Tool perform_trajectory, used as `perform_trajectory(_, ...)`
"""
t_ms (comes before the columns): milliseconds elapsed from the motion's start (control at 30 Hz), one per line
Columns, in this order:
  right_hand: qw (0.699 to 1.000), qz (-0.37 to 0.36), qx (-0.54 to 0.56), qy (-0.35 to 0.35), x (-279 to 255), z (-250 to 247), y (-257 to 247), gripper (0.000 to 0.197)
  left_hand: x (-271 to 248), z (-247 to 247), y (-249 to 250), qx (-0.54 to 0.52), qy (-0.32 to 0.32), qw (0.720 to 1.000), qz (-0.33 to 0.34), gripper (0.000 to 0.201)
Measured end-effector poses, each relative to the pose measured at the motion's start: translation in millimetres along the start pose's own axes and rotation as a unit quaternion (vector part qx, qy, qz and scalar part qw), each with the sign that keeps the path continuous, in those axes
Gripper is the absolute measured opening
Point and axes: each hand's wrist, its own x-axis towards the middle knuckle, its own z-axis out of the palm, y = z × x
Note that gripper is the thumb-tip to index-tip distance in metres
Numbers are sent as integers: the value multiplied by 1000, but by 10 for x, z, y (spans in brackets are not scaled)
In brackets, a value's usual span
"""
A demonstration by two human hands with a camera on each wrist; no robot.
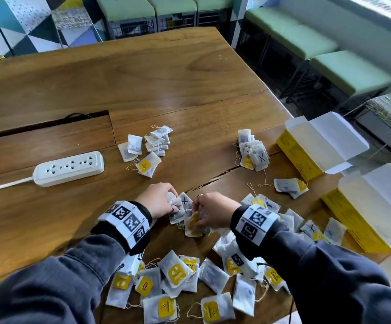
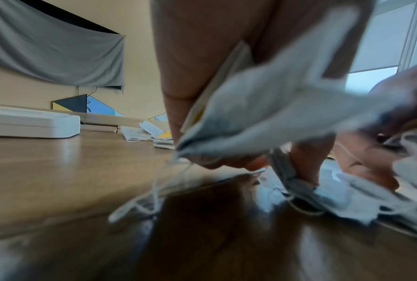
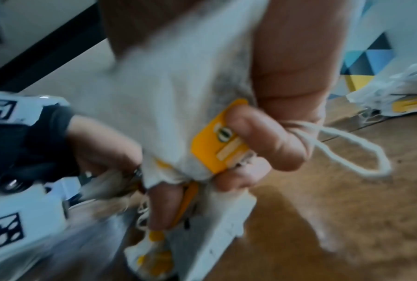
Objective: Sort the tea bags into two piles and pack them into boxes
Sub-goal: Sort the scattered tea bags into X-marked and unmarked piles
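Both hands meet at the table's middle over a small clump of tea bags. My left hand (image 1: 160,202) grips a few white bags (image 1: 178,208), one marked with a black X; its wrist view shows a bag (image 2: 262,114) pinched under the fingers with strings trailing. My right hand (image 1: 211,212) pinches a bag with a yellow tag (image 1: 193,224), seen close in the right wrist view as a yellow tag (image 3: 220,144) under the thumb. One sorted pile (image 1: 151,146) lies farther back on the left, another pile (image 1: 253,153) on the right. Two open yellow boxes (image 1: 307,146) (image 1: 363,220) stand at the right.
Several loose tea bags (image 1: 178,284) are scattered along the near edge under my forearms and to the right (image 1: 290,185). A white power strip (image 1: 69,168) lies on the left, its cable running off left. A cable slot (image 1: 44,125) cuts the wooden table. Green benches line the far side.
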Motion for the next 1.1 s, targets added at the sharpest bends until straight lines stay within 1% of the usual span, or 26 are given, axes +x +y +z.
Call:
perform_trajectory(100, 999, 22, 6, 32, 8, 89, -12, 41, -15, 8, -25, 11, 11, 1000, 11, 28)
perform_trajectory(167, 999, 40, 8, 34, -4, 105, 1, 52, -30, 20, -43, 1, 17, 999, 29, 26)
perform_trajectory(200, 999, 44, -5, 27, -10, 111, 4, 54, -41, 22, -44, -11, 20, 999, 33, 27)
perform_trajectory(267, 999, 40, -28, 12, -21, 117, 4, 53, -60, 20, -41, -27, 22, 999, 30, 28)
perform_trajectory(333, 999, 28, -17, 9, -25, 91, 33, 49, -61, 16, -24, -20, 12, 1000, 21, 27)
perform_trajectory(400, 999, 13, 32, 26, -50, 20, 74, 39, -47, 7, -11, -1, -3, 1000, 14, 25)
perform_trajectory(467, 992, 11, 120, 37, -87, -55, 126, 28, -39, -1, -7, -1, -13, 1000, 9, 23)
perform_trajectory(533, 981, 5, 188, 40, -104, -91, 155, 30, -41, -2, -10, -24, -14, 1000, 12, 19)
perform_trajectory(600, 976, -1, 214, 44, -93, -84, 162, 32, -52, 1, -15, -54, -6, 998, 24, 15)
perform_trajectory(700, 971, -15, 235, 52, -58, -53, 125, 32, -52, 9, -32, -100, -14, 994, 41, 20)
perform_trajectory(833, 976, -26, 212, 51, -3, -71, 45, 28, -26, -2, -56, -160, -6, 986, 38, 23)
perform_trajectory(967, 990, -28, 132, 41, 39, -46, -41, 24, -17, -13, -43, -183, -8, 982, 36, 22)
perform_trajectory(1067, 993, -22, 97, 63, 66, 20, -103, 22, -16, -25, -37, -191, -20, 981, 16, 10)
perform_trajectory(1100, 993, -18, 91, 69, 81, 44, -118, 23, -15, -35, -50, -208, -26, 978, 2, 8)
